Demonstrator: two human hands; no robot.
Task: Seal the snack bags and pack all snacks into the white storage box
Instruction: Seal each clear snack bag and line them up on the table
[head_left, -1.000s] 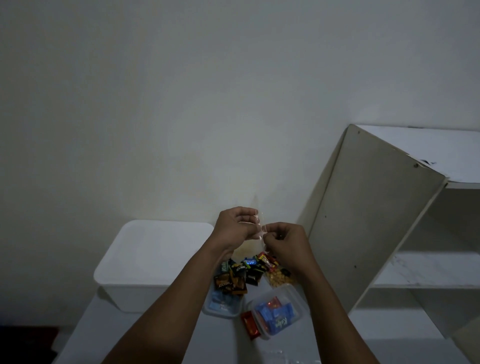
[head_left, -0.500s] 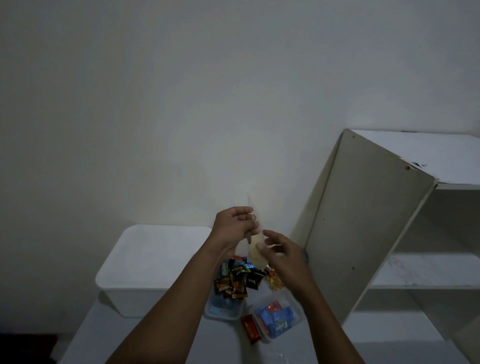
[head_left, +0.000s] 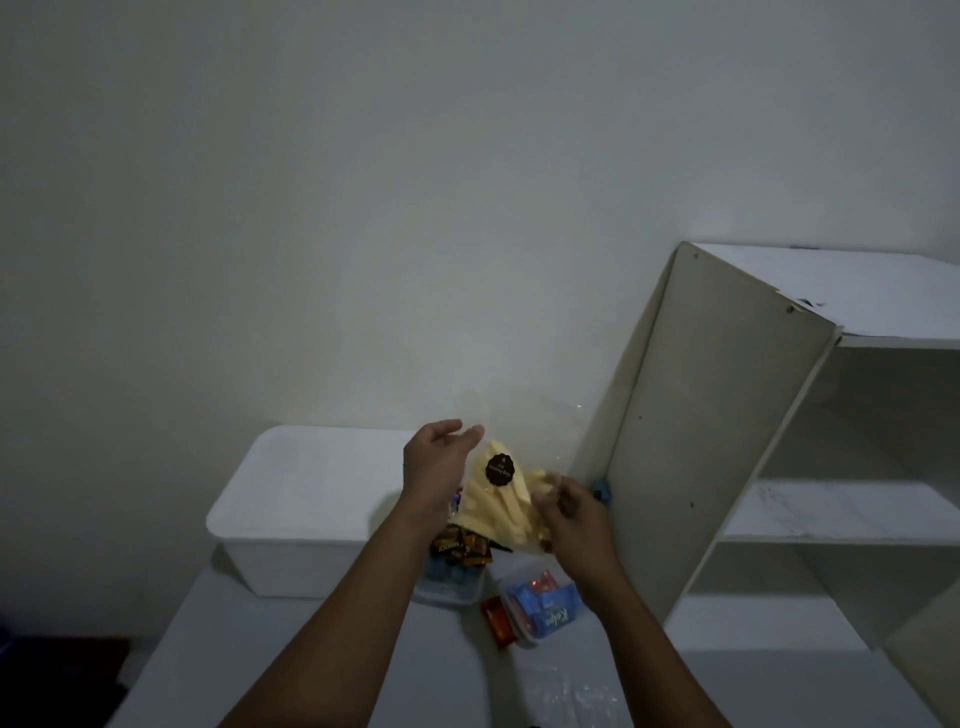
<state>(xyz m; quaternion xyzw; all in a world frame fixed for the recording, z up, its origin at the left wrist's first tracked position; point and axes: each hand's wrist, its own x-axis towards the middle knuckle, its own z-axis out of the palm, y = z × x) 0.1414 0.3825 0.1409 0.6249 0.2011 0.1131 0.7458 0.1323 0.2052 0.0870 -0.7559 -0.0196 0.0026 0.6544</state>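
Observation:
A clear snack bag (head_left: 496, 501) of pale yellow sticks with a dark round sticker hangs tilted between my hands above the table. My right hand (head_left: 563, 512) grips the bag's lower right side with curled fingers. My left hand (head_left: 436, 470) is held at the bag's left edge with fingers straight and relaxed. The white storage box (head_left: 291, 506), lid on, stands at the left of the table. Below the bag lie several small wrapped candies (head_left: 460, 551) on a clear tub, and a second clear tub (head_left: 545, 608) holds blue packets.
A white shelf unit (head_left: 727, 467) stands tilted at the right, its side panel close to my right hand. A red packet (head_left: 498, 621) lies beside the blue-packet tub. A crumpled clear bag (head_left: 571, 691) sits at the table's near edge.
My hands left the bag's top edge. The right hand dropped to the bag's lower side and tilted it up, showing the yellow sticks. The left hand opened.

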